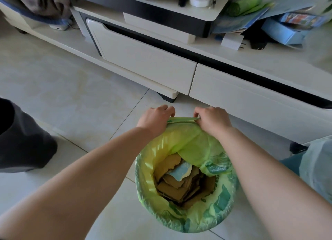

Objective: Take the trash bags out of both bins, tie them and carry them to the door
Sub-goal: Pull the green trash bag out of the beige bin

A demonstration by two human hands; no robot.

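A light green trash bag [181,142] lines a round bin on the tiled floor at the lower middle. Torn cardboard pieces and a pale blue scrap [179,178] lie inside it. The bag's far edge is lifted off the bin rim and stretched between my hands. My left hand [154,118] pinches that edge on the left. My right hand [212,119] pinches it on the right. The near part of the bag [172,216] still folds over the bin rim.
A low white TV cabinet [149,60] with two drawers runs across just beyond the bin. A green roll of bags [242,5] and blue boxes [285,29] lie on it at the right. A dark bag or cloth [25,141] sits at left, a pale bag [318,164] at right.
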